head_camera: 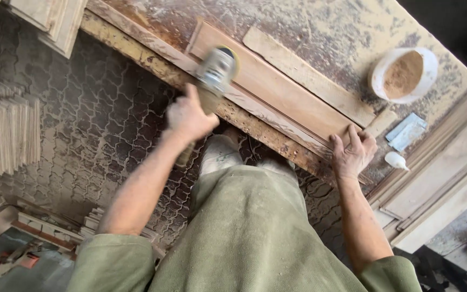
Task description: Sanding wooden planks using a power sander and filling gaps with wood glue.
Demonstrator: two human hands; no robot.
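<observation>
The left hand [189,114] has its fingers wrapped around a sander [215,73] resting on the panel [277,89]. The right hand [354,153] lies with fingers spread on the panel's end, on the dusty surface [325,32].

The left hand [190,114] is curled in a closed grip, forearm bare and stretched forward; the right hand [353,151] lies flat, fingers spread, arm extended.

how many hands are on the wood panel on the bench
1. The right hand presses flat on the near end of the wood panel. The left hand is off it, gripping the blurred power sander at the other end.
</observation>
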